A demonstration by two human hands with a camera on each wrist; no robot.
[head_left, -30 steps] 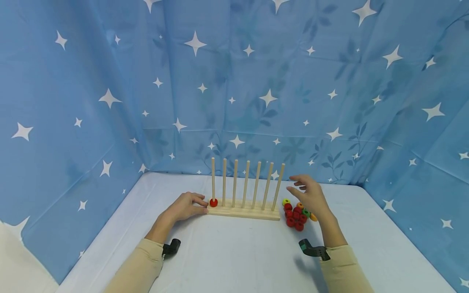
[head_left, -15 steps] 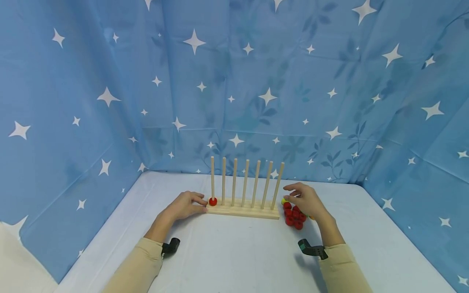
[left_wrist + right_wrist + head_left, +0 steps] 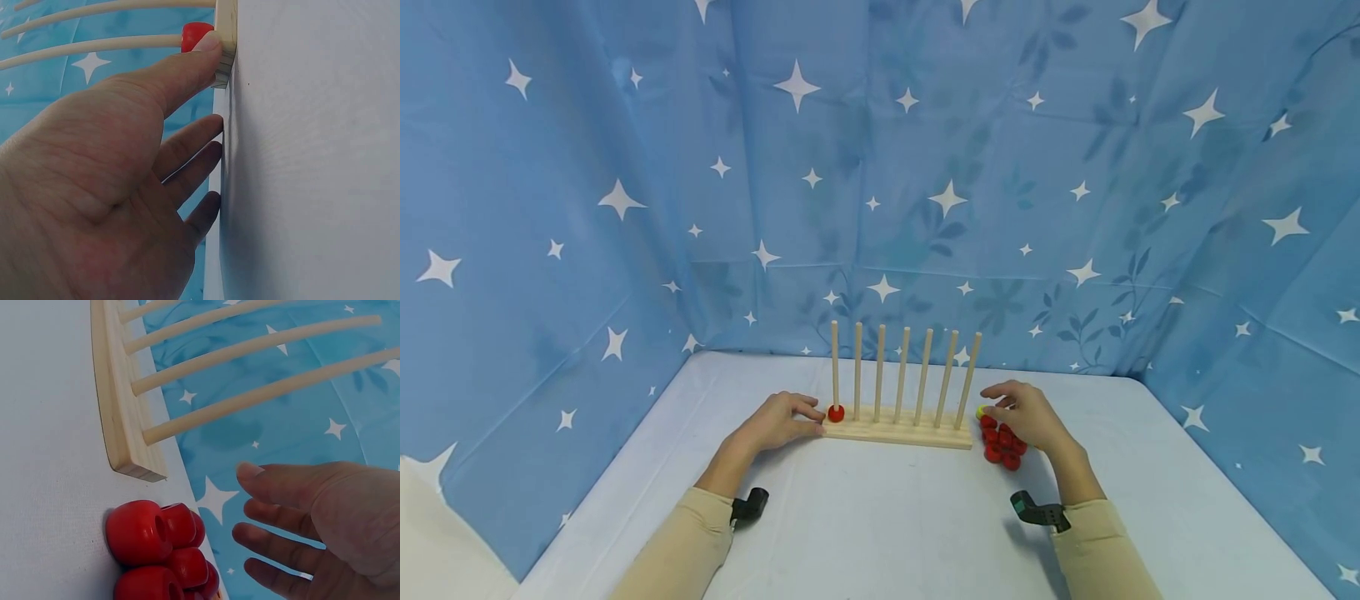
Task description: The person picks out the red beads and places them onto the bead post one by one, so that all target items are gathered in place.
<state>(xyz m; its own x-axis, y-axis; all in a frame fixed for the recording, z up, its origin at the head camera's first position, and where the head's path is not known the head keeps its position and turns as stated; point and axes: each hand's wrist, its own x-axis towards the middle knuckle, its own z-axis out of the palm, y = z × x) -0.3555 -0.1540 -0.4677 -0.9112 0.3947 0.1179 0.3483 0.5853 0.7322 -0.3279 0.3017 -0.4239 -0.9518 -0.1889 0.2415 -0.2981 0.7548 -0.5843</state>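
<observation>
A wooden rack [image 3: 887, 434] with several upright pegs stands on the table. One red bead [image 3: 836, 414] sits at the foot of its leftmost peg. My left hand [image 3: 777, 421] holds the rack's left end; in the left wrist view the thumb [image 3: 187, 74] lies against it near that bead, hiding the index finger. My right hand [image 3: 1028, 413] hovers over the pile of red beads [image 3: 993, 452] beyond the rack's right end, partly covering it. A yellow bead [image 3: 981, 412] shows by its fingertips. Nothing is seen between the right fingers in the right wrist view.
A white cloth covers the table [image 3: 880, 525]. Behind it and at both sides hangs a blue curtain [image 3: 880, 208] with white stars. A dark wrist-camera strap [image 3: 1045, 511] sits on each forearm.
My right hand has come down and slightly left over the beads, covering the green and orange ones more. The left hand stays at the rack's end.
</observation>
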